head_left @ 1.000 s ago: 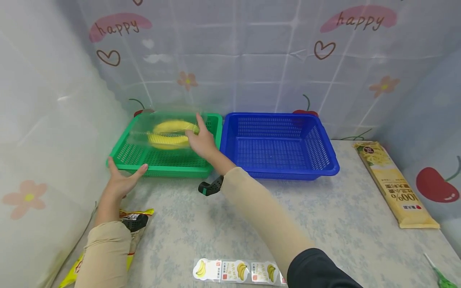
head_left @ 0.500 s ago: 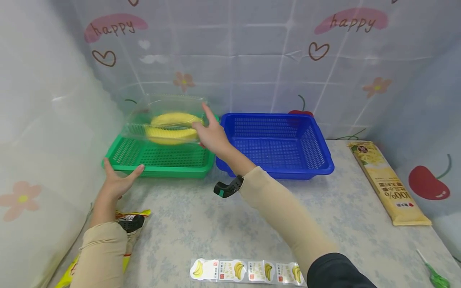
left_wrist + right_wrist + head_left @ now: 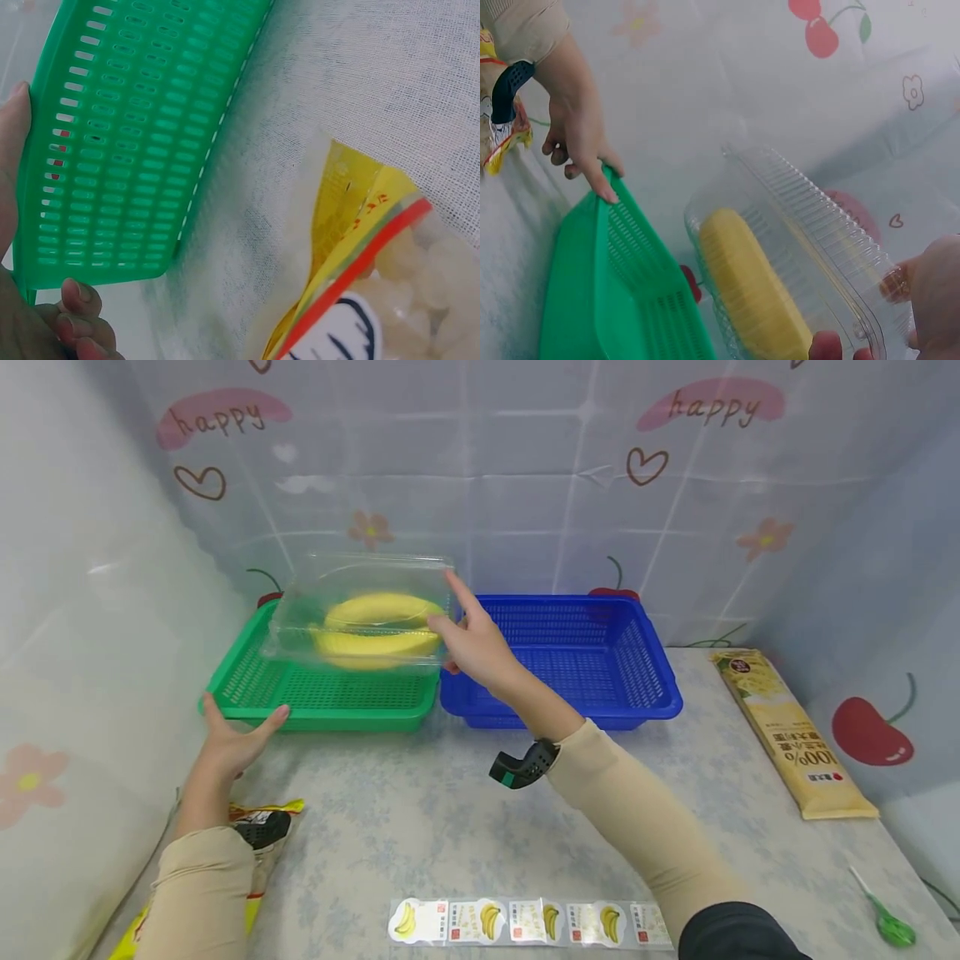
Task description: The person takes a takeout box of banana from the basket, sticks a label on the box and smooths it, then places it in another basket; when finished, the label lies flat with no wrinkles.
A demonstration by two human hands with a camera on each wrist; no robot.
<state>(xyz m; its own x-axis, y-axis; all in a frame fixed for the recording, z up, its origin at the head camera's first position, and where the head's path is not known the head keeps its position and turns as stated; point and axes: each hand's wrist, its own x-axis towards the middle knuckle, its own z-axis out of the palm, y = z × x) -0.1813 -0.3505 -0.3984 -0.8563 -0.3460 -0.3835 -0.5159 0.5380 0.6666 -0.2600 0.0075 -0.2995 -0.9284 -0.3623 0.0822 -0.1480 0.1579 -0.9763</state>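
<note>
Two bananas [image 3: 378, 648] in clear box [image 3: 330, 581] | long axes left-right | right grip [image 3: 483, 647] holds box | left grip [image 3: 231, 745] wide at basket [image 3: 348, 721]

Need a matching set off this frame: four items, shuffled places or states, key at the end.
Column 1
1. Clear container
2. Green basket
3. Banana label strip
4. Packet printed 100%

Column 2
A. Lies on the table to the right of the blue basket
B. Touched at its near left corner by the left hand
C. Held by the right hand, with yellow bananas inside
D. Lies along the bottom of the head view

Pairs: 1-C, 2-B, 3-D, 4-A
</note>
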